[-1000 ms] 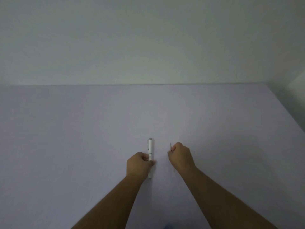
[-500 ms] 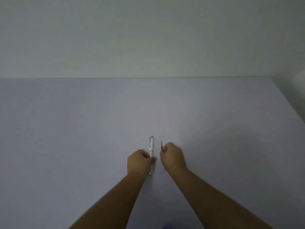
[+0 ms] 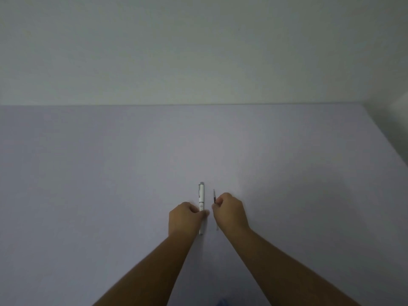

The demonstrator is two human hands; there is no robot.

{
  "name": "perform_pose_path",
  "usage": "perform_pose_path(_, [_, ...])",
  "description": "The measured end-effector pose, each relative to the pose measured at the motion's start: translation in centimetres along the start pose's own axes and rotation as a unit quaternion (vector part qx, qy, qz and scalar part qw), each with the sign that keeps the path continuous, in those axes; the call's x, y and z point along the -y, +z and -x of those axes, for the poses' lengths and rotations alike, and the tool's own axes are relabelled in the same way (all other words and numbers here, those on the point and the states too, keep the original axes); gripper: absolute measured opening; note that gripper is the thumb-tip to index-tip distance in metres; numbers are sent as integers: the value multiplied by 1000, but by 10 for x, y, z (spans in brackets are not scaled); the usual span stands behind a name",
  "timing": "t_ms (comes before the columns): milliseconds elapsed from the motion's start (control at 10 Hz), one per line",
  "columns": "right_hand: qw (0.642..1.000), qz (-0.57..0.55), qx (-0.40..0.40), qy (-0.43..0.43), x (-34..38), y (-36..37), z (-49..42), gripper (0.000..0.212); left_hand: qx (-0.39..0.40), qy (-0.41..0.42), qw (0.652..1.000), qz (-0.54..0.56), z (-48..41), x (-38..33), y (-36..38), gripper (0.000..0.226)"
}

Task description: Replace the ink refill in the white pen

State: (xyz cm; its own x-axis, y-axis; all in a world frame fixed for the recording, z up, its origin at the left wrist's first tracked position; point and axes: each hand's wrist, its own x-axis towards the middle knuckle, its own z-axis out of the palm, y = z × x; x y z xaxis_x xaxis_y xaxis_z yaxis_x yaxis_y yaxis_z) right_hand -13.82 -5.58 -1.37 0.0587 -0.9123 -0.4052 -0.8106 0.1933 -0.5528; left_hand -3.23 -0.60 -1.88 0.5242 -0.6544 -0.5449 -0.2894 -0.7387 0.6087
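Observation:
The white pen (image 3: 201, 195) lies lengthwise on the pale lilac table (image 3: 110, 173), its clip end pointing away from me. My left hand (image 3: 184, 218) grips the pen's middle, and the tip end pokes out below the fist. My right hand (image 3: 230, 214) is closed on a thin ink refill (image 3: 214, 195), whose dark end sticks out above the fingers while a pale end shows below the hand. The refill runs parallel to the pen, a short gap to its right.
A plain white wall (image 3: 198, 51) rises behind the table's far edge. The table's right edge (image 3: 388, 142) slants away at the upper right. A small blue patch (image 3: 221, 302) shows at the bottom edge between my forearms.
My right hand has moved left with the refill, closing the gap to the pen. The left hand stays on the pen. The view has tilted a little.

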Motion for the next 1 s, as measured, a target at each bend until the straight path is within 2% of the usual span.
perform_pose_path(500, [999, -28, 0, 17, 0, -1, 1, 14, -6, 10, 1000, -14, -1, 6, 1, 28])
perform_pose_path(900, [999, -52, 9, 5, -1, -9, 7, 18, 25, 6, 1000, -6, 7, 4, -9, 31])
perform_pose_path(1000, [999, -49, -9, -1, 1, -17, 11, 19, 3, 2, 1000, 2, 13, 4, -15, 35])
